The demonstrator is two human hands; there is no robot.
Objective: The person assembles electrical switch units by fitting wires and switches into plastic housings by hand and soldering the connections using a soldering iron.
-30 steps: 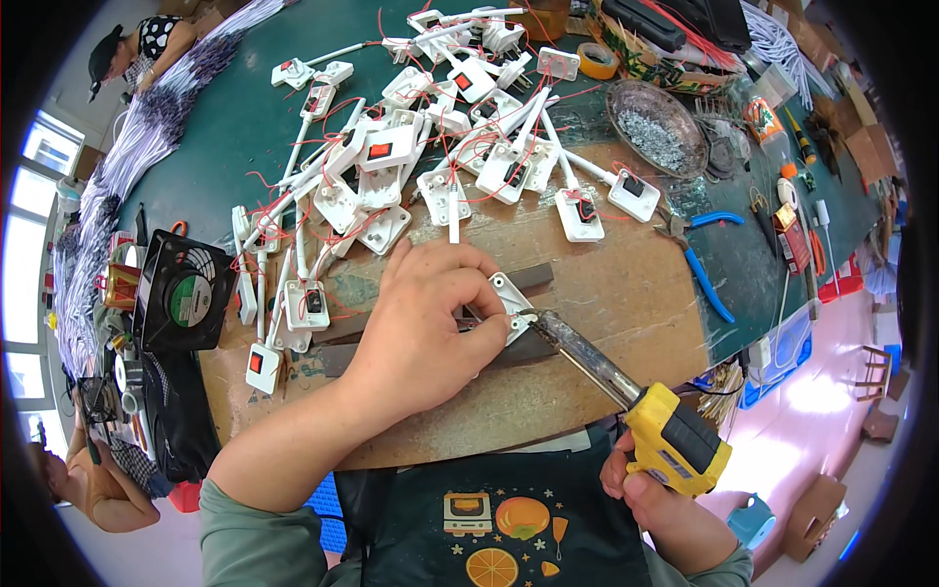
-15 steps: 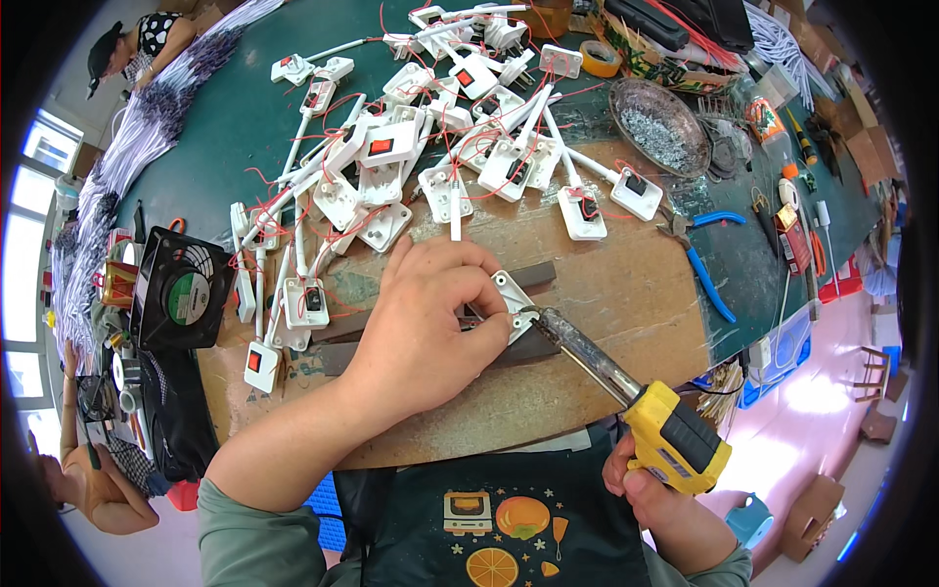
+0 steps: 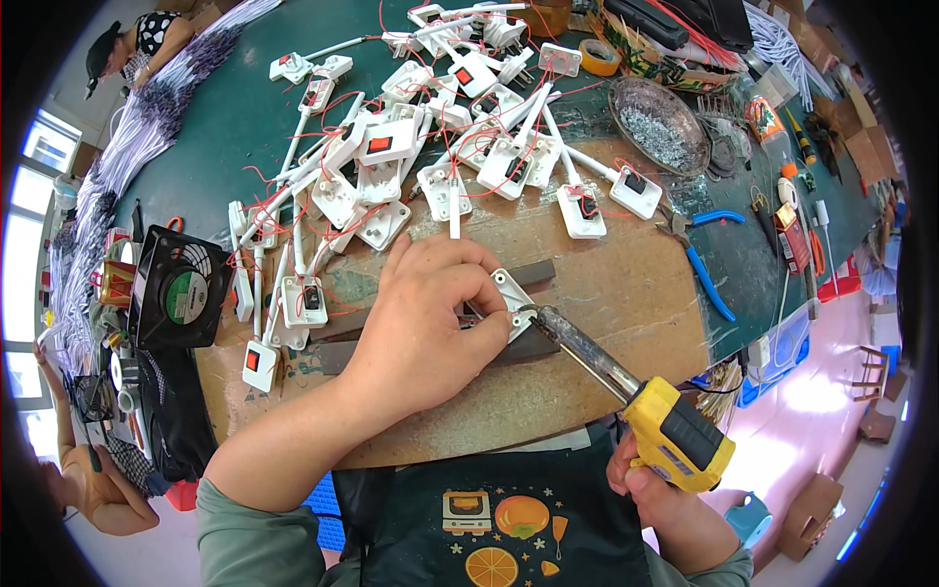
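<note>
My left hand is closed, thumb and forefinger pinched at the edge of a white plastic switch housing, which is partly hidden beneath the fingers. Any wire inside the pinch cannot be made out. A white cable runs up from behind the knuckles. In my right hand is a yellow and black gun-shaped soldering iron, fingers wrapped round its handle. Its metal barrel slants up and left, and the tip meets the housing close to my left thumb. Dark flat bars lie under the housing on the brown board.
Beyond my hands is a heap of white switch housings with red wires. Blue-handled pliers lie to the right, below a round dish of metal bits. A black fan stands at left. Two other people are at the left.
The soldering iron's body has shifted very slightly right, its tip staying at the housing. My left hand holds its place. At the left, another person's raised arm has moved.
</note>
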